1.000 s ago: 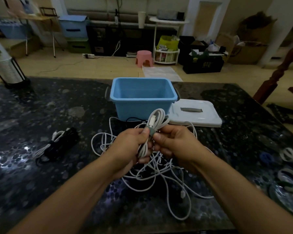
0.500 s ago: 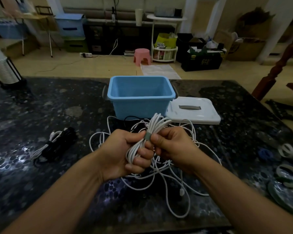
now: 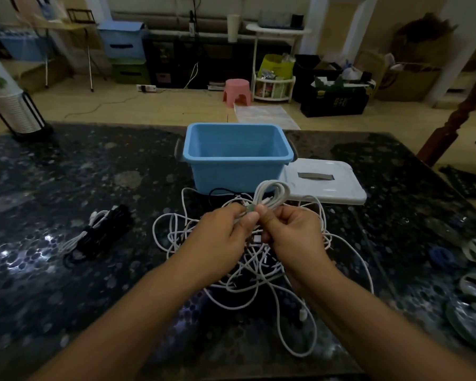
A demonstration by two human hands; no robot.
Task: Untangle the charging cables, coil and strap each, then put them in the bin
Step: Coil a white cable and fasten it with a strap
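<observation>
Left hand (image 3: 220,237) and right hand (image 3: 294,235) both pinch the strapped white cable coil (image 3: 271,195) above the tangled cables (image 3: 259,268).

The single head-worn wide-angle view looks forward and down across the dark table (image 3: 66,174), close above both forearms.

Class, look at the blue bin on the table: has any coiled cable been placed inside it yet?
No. The blue bin shows only its bare inside, while both hands hold the coiled white cable in front of it.
</observation>
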